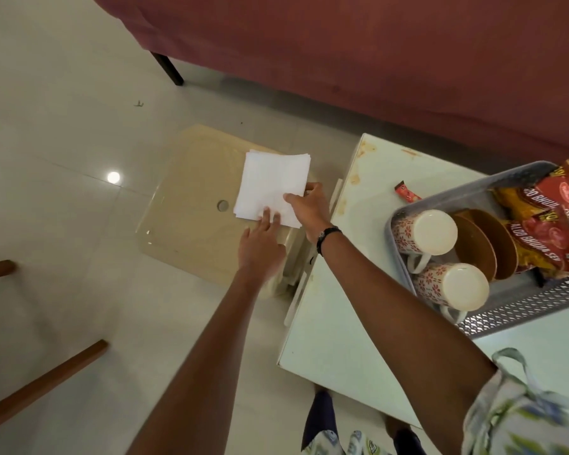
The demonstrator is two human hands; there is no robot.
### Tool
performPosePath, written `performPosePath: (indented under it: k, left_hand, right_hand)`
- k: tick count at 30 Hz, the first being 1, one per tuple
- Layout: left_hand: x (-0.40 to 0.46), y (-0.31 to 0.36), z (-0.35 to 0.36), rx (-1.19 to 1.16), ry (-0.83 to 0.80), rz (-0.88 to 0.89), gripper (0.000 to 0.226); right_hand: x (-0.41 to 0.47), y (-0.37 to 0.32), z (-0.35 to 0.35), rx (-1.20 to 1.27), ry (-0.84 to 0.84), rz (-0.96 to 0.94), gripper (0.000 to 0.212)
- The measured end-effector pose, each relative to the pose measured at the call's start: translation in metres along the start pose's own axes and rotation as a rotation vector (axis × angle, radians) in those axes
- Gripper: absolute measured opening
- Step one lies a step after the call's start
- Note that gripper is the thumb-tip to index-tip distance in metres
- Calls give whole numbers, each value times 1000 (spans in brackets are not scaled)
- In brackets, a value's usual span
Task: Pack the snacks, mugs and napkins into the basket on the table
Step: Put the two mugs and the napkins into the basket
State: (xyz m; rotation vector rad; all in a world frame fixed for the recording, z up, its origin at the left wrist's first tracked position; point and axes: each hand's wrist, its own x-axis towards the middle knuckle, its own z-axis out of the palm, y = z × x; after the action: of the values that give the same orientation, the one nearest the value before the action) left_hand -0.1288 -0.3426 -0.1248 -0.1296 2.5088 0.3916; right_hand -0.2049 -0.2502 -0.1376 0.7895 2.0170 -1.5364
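Observation:
A stack of white napkins (271, 185) lies on a beige plastic stool (191, 198) left of the table. My right hand (309, 205) pinches the stack's near right corner. My left hand (260, 247) rests its fingertips on the stack's near edge. On the pale table (335, 323) at the right stands a grey perforated basket (519, 310). It holds two patterned mugs (424, 231) (454, 287) lying on their sides, brown plates (483, 244) and red and yellow snack packets (549, 224).
A small red sachet (406, 192) lies on the table just left of the basket. A maroon-covered bed or sofa (375, 60) fills the back. Wooden chair legs (40, 382) stand at the lower left on the tiled floor.

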Motion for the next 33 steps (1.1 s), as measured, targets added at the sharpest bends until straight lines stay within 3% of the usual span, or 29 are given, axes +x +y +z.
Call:
performPosePath:
  k: [3, 6, 10, 11, 14, 16, 21, 25, 29, 33]
  left_hand:
    - [0, -2, -2, -5, -19, 13, 70]
    - [-1, 1, -9, -78, 1, 0, 61]
    - [-13, 13, -17, -470, 491, -83, 44]
    - [-17, 19, -20, -604, 530, -136, 48]
    - [-24, 40, -29, -1122, 326, -290, 79]
    - [-29, 55, -34, -1371, 154, -285, 88]
    - [-56, 116, -28, -1542, -129, -39, 53]
    - [-74, 167, -15, -1529, -195, -10, 42]
    - [-90, 209, 0, -1414, -238, -84, 21]
    - [-99, 254, 21, -1247, -102, -185, 14]
  right_hand:
    - [-2, 0, 5, -100, -33, -129, 25]
    - [-3, 4, 0, -138, 1, -195, 25]
    - [-15, 11, -37, -174, -40, -283, 31]
    - [-20, 12, -53, -182, -72, -312, 36]
    - [-40, 10, -111, -161, -216, -350, 37]
    - [-56, 5, -150, -99, -308, -331, 31]
    - [-96, -2, -220, -19, -385, -298, 25]
    - [-119, 16, -253, 119, -261, -273, 21]
    - [-129, 50, -282, 64, -192, -236, 44]
    - [-130, 75, -322, -12, -16, -210, 43]
